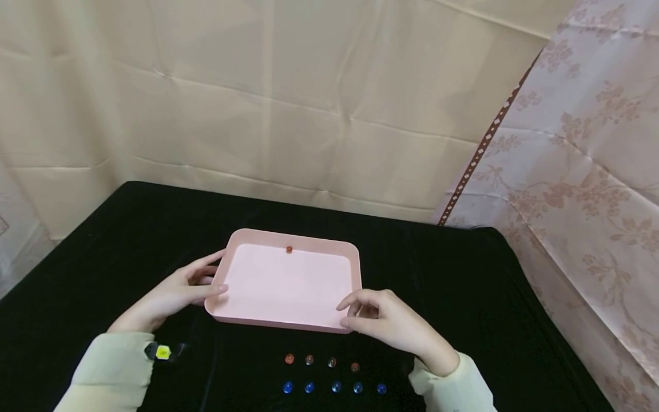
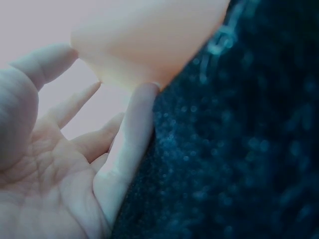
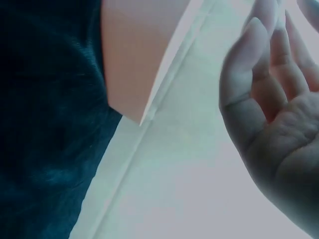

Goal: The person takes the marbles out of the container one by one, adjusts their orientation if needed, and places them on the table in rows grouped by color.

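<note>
A shallow pink tray [image 1: 288, 283] lies on the black cloth, with one orange-brown marble [image 1: 289, 249] inside against its far wall. At the tray's left side, my left hand [image 1: 172, 294] grips the wall, thumb over the rim and fingers along the outside. In the left wrist view, those fingers [image 2: 134, 119] reach the tray's edge. Over the front right corner hovers my right hand [image 1: 383, 320], loosely curled, with a gap between thumb and index finger and nothing visible in it. The right wrist view shows this hand [image 3: 279, 94] apart from the tray wall [image 3: 137, 55].
In front of the tray sit two rows of glass marbles: several orange-brown ones, such as an orange marble [image 1: 289, 359], and nearer me several blue ones, such as a blue marble [image 1: 336, 387]. A cream curtain [image 1: 288, 114] hangs behind the table, a floral curtain [image 1: 582, 183] at right.
</note>
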`<state>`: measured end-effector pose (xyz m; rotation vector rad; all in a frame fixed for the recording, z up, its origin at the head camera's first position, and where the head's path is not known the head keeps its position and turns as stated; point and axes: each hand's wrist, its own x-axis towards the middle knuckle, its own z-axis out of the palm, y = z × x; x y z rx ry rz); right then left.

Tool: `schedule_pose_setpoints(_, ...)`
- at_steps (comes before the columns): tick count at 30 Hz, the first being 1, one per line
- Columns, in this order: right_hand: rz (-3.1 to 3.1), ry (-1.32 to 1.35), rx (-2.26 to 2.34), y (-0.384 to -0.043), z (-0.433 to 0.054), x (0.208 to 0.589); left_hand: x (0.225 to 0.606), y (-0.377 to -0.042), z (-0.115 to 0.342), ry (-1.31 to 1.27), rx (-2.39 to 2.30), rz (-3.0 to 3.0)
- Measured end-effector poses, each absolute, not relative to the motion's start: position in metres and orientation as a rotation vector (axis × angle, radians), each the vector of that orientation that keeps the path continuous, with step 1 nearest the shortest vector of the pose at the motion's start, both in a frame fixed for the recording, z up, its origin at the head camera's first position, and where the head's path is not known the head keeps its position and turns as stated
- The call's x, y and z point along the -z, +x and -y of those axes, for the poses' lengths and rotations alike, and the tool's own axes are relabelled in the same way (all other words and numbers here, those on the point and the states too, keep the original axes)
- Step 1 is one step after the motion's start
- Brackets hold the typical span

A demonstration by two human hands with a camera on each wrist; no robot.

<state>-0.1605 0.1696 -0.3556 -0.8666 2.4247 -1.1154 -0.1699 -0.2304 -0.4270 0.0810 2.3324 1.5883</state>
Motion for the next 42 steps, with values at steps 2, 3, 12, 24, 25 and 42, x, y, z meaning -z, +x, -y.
schedule_pose_setpoints(2,-2.444,-0.841,1.145,-0.163,-0.166,0.352,0.427,-0.17,0.23,0.08,-1.587,-2.331)
schedule_pose_setpoints(3,-2.456,-0.827,1.164,-0.165,-0.164,0.35,0.427,-0.17,0.23,0.079,-1.585,-2.332)
schedule_pose_setpoints(12,-2.466,-0.783,1.351,-0.183,-0.15,0.333,0.427,-0.17,0.23,0.071,-1.585,-2.32)
schedule_pose_setpoints(24,-2.376,-0.648,1.552,-0.215,-0.141,0.306,0.427,-0.169,0.23,0.064,-1.581,-2.332)
schedule_pose_setpoints(25,-2.369,-0.638,1.566,-0.218,-0.14,0.304,0.427,-0.169,0.23,0.065,-1.581,-2.334)
schedule_pose_setpoints(42,-2.251,-0.342,1.65,-0.248,-0.109,0.313,0.428,-0.169,0.229,0.069,-1.592,-2.331)
